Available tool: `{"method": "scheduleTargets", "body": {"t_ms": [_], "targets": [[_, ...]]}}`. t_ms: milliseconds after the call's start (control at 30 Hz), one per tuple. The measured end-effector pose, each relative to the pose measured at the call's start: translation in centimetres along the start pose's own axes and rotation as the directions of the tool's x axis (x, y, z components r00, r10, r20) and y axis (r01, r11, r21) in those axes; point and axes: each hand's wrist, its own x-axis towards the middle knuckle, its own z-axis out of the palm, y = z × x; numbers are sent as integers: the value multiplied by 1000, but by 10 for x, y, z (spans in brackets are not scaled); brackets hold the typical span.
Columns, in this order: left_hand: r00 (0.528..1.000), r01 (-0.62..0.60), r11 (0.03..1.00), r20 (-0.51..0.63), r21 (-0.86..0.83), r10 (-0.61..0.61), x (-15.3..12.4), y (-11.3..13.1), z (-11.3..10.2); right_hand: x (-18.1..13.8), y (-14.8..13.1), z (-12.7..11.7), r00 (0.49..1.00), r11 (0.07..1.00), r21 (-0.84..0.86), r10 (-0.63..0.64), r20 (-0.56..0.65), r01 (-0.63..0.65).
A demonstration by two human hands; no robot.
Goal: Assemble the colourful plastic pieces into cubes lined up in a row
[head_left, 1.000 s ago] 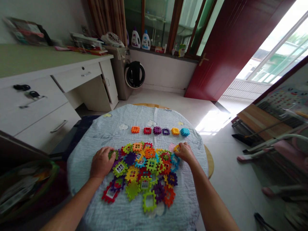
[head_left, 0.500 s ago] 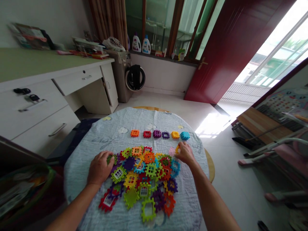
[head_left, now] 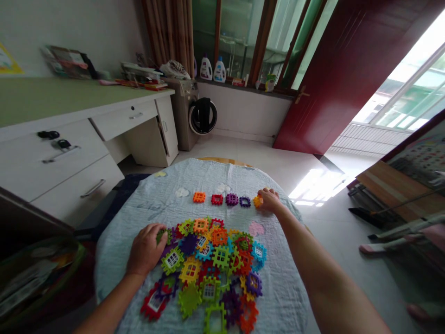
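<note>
Colourful toothed plastic building blocks, many with window grids, lie in a loose heap (head_left: pixel 212 260) on the cloth-covered table. My left hand (head_left: pixel 148 248) rests at the heap's left edge, thumb and fingers curled round a green building block (head_left: pixel 161 235). Farther back, my right hand (head_left: pixel 268 200) is closed at the right end of a row of blocks, on a yellow building block mostly hidden by the fingers. A yellow block (head_left: pixel 257 201) shows beside its fingertips. Leftward along the row are a dark blue block (head_left: pixel 245 202), a purple stack (head_left: pixel 232 199), a red block (head_left: pixel 217 199) and an orange block (head_left: pixel 199 197).
A pale blue cloth (head_left: pixel 139 208) covers the round table. White drawers (head_left: pixel 69 157) and a washing machine (head_left: pixel 186 111) with its door open stand beyond at the left. A red door (head_left: pixel 330 79) is at the back right. A bag (head_left: pixel 41 278) sits at the lower left.
My right hand has carried a yellow block from the heap's right side away from me to the row's right end, where it now covers the light blue stack. The left hand stays at the heap.
</note>
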Motion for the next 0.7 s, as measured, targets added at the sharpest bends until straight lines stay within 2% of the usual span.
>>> {"method": "scheduleTargets", "body": {"t_ms": [333,700], "targets": [[1000,11,1000,8,10,-11,-1,1,-1,12,4,12,1000,1000,-26,-4,29,5],[1000,17,1000,-3,-1,-17,0,3,-2,19,4,13,991,993,-64,-97,88,103]]}}
